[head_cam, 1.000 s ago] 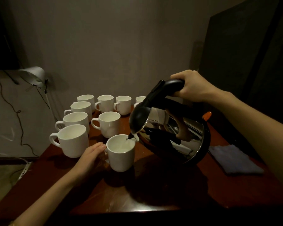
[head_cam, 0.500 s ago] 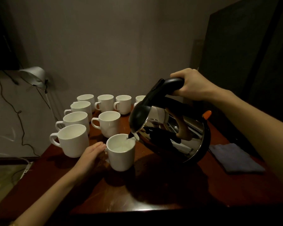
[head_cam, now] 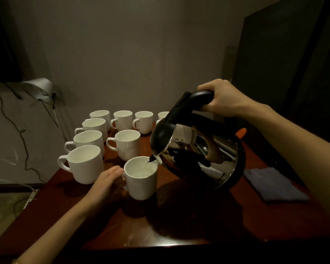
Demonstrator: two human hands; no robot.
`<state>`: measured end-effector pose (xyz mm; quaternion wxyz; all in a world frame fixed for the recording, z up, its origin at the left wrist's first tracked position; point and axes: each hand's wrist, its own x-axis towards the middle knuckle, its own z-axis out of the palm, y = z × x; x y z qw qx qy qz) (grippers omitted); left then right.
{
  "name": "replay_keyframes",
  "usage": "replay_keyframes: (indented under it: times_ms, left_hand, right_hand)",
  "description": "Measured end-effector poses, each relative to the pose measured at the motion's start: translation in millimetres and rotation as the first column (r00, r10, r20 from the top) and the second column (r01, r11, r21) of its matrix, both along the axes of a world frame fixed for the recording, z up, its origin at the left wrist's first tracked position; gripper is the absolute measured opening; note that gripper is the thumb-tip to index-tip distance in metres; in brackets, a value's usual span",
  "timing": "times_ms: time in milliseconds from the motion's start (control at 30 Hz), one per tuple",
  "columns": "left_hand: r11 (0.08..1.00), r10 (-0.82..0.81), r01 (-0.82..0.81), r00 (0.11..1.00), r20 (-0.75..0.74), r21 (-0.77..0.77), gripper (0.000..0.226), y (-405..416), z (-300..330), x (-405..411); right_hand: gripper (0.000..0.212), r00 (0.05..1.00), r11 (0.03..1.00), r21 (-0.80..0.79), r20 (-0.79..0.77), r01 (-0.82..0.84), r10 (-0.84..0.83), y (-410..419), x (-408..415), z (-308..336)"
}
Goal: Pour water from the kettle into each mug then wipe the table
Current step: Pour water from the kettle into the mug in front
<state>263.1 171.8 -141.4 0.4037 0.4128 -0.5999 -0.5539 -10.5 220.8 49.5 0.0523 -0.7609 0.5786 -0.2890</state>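
Nothing has really moved since a moment ago: the right hand [head_cam: 222,99] still grips the black handle of the shiny steel kettle [head_cam: 204,155], tilted with its spout over the near white mug [head_cam: 141,178]. Just left of this mug, the left hand [head_cam: 106,182] touches its handle side; whether the fingers curl around the handle, I cannot tell. Behind this mug stand the other white mugs [head_cam: 87,163], and right of the kettle a blue cloth [head_cam: 274,184] lies on the dark red table [head_cam: 179,225].

the kettle [head_cam: 198,159] hides most of the rightmost back mug [head_cam: 162,115]; the front mug [head_cam: 141,178] handle sits behind the left hand [head_cam: 107,184]; right hand [head_cam: 223,99] fingertips curl out of sight round the handle; tabletop [head_cam: 179,225] corners run off-frame
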Motion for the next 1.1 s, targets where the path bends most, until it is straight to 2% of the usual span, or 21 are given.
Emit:
replay_keyframes:
  times_ms: [233, 333, 533, 667, 767, 933, 1100]
  left_hand:
    - [0.997, 0.033, -0.021, 0.988, -0.152, 0.080, 0.020, 6, 1, -3]
    - [1.000, -0.010, 0.010, 0.999, -0.038, 0.004, 0.025, 3, 3, 2]
    - [1.000, 0.008, -0.008, 1.000, -0.028, -0.004, 0.028, -1, -2, 2]
    - [0.988, 0.097, -0.070, 0.976, -0.195, 0.140, 0.016, 7, -2, -8]
    - [0.986, 0.098, -0.065, 0.971, -0.219, 0.154, 0.019, 8, -3, -10]
    - [0.990, 0.084, -0.057, 0.973, -0.214, 0.129, 0.018, 3, -5, -7]
    - [1.000, -0.009, 0.009, 1.000, -0.019, -0.022, 0.025, -3, -2, 6]
  right_hand:
    - [0.024, 1.000, 1.000, 0.007, -0.013, 0.008, -0.008, -1, 0, 1]
    - [0.024, 1.000, 1.000, 0.012, -0.018, 0.010, -0.009, -2, 0, 1]
    - [0.016, 0.999, 1.000, -0.002, -0.034, 0.017, -0.017, -2, 3, 2]
    - [0.023, 0.999, 1.000, -0.005, -0.047, 0.012, -0.012, -1, 4, 4]
    - [0.024, 0.999, 1.000, 0.005, -0.039, 0.016, -0.015, -1, 4, 3]
    - [0.023, 0.999, 0.999, 0.016, -0.035, 0.029, -0.028, -1, 4, 3]
    - [0.022, 0.998, 0.999, 0.017, -0.044, 0.035, -0.034, -1, 5, 4]
